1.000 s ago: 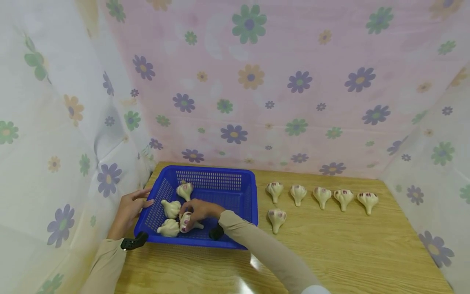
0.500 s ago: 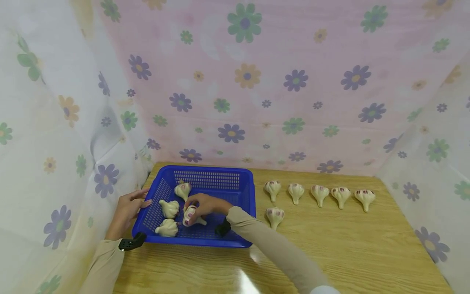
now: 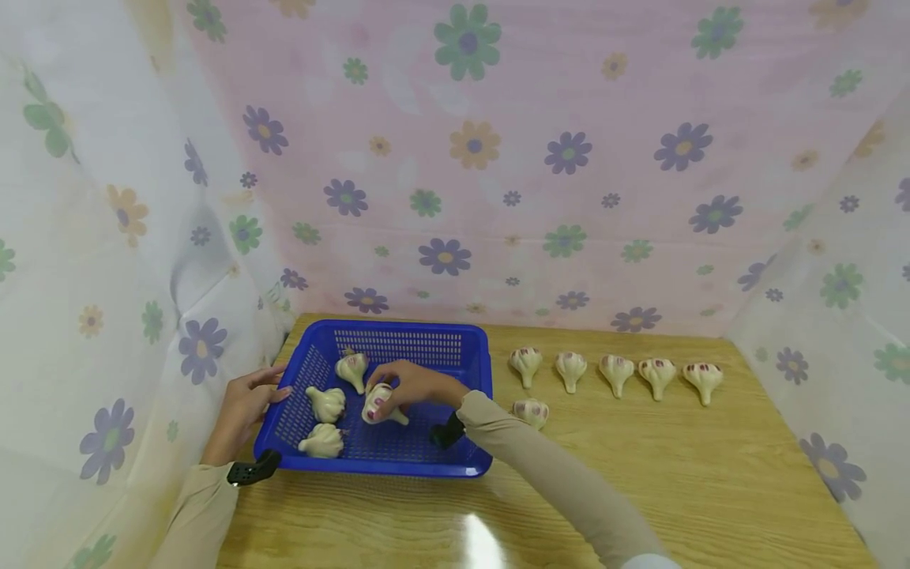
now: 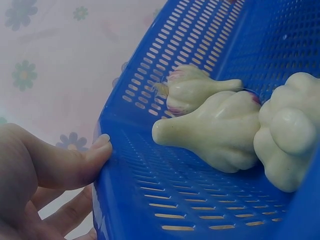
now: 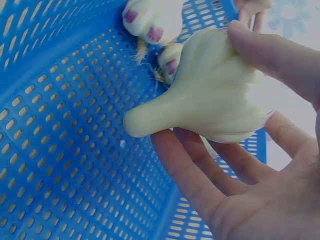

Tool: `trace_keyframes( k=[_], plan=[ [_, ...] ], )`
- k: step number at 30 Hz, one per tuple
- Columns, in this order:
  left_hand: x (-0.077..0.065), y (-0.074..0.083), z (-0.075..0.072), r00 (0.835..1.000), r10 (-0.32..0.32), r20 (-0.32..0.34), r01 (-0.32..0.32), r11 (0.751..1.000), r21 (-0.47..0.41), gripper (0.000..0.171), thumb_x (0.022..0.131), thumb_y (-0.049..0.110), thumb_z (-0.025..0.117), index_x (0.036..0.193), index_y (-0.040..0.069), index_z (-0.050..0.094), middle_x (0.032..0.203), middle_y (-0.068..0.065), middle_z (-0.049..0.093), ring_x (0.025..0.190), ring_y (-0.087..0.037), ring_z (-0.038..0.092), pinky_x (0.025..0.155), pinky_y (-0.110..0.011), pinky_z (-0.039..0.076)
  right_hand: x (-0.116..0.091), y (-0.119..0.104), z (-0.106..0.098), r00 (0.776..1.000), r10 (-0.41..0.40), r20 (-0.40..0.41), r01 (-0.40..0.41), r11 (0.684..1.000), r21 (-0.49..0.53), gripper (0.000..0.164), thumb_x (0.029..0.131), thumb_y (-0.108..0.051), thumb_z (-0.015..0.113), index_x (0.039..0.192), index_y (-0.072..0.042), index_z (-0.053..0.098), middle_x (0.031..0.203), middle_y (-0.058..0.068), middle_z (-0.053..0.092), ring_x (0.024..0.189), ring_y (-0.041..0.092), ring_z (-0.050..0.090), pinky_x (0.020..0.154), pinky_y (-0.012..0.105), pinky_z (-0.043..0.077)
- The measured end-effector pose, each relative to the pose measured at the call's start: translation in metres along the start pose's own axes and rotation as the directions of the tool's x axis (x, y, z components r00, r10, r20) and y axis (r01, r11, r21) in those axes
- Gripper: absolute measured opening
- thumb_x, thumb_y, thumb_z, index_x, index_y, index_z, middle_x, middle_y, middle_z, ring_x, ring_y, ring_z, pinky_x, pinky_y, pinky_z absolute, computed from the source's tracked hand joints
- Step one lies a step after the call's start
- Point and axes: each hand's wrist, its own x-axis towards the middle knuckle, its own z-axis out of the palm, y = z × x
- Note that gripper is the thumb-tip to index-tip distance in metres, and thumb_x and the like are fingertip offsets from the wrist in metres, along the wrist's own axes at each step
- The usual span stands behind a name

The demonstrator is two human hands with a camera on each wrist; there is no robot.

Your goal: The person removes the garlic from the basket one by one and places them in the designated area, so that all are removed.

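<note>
My right hand [image 3: 415,382] grips a white garlic bulb [image 3: 375,401] with purple patches over the inside of the blue basket [image 3: 377,469]. In the right wrist view the thumb lies on one side of this garlic bulb [image 5: 215,90] and the fingers on the other, its stem pointing away from the palm. My left hand [image 3: 242,411] holds the basket's left rim, thumb on top and fingers outside, as the left wrist view shows. Three other bulbs lie at the basket's left: a purple-tinged one [image 3: 351,369] at the back and two paler ones [image 3: 327,404] nearer the front.
Several more garlic bulbs [image 3: 616,374] stand in a row on the wooden table [image 3: 640,474], right of the basket. One bulb [image 3: 531,412] in front of that row is partly covered by the right sleeve. Flowered cloth [image 3: 398,103] walls in the back and sides.
My right hand has lifted the garlic bulb away from the paler ones, moving right and slightly back. The left hand keeps its hold on the basket, and the view has shifted slightly.
</note>
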Motion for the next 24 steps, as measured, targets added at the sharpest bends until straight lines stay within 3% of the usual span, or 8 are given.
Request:
trace_keyframes(
  k=[5, 9, 16, 24],
  plan=[
    [0.001, -0.001, 0.000, 1.000, -0.006, -0.002, 0.006, 1.000, 0.002, 0.058, 0.088, 0.012, 0.064, 0.142, 0.006, 0.043, 0.135, -0.022, 0.044, 0.093, -0.020, 0.053, 0.069, -0.026, 0.052, -0.010, -0.005, -0.006, 1.000, 0.001, -0.021, 0.000, 0.998, 0.060, 0.036, 0.075, -0.008, 0.078, 0.108, -0.011, 0.064, 0.104, 0.004, 0.058, 0.084, 0.018, 0.060, 0.068, 0.043, 0.054],
    [0.001, -0.002, 0.001, 1.000, -0.011, -0.005, 0.011, 1.000, 0.009, 0.058, 0.088, 0.012, 0.064, 0.142, 0.007, 0.042, 0.135, -0.021, 0.044, 0.092, -0.020, 0.052, 0.068, -0.026, 0.051, -0.018, -0.006, -0.013, 1.000, -0.009, -0.029, 0.011, 0.996, 0.084, 0.035, 0.077, -0.009, 0.077, 0.109, -0.012, 0.063, 0.105, 0.005, 0.058, 0.085, 0.020, 0.060, 0.071, 0.048, 0.053],
    [0.000, -0.002, 0.001, 1.000, -0.013, -0.011, 0.013, 1.000, 0.002, 0.058, 0.089, 0.012, 0.063, 0.143, 0.007, 0.042, 0.135, -0.021, 0.044, 0.088, -0.018, 0.053, 0.068, -0.026, 0.051, -0.031, -0.007, -0.028, 0.997, -0.040, -0.059, 0.044, 0.996, 0.077, 0.037, 0.078, -0.016, 0.078, 0.112, -0.015, 0.063, 0.106, 0.006, 0.059, 0.080, 0.021, 0.059, 0.061, 0.043, 0.054],
    [0.000, -0.001, 0.000, 1.000, -0.007, -0.008, 0.007, 1.000, 0.004, 0.057, 0.089, 0.012, 0.063, 0.142, 0.007, 0.043, 0.134, -0.020, 0.044, 0.094, -0.021, 0.052, 0.069, -0.026, 0.051, -0.049, -0.011, -0.041, 0.994, -0.034, -0.103, 0.042, 0.996, 0.076, 0.037, 0.078, -0.016, 0.078, 0.112, -0.017, 0.063, 0.106, 0.007, 0.059, 0.081, 0.021, 0.059, 0.063, 0.043, 0.053]
  ],
)
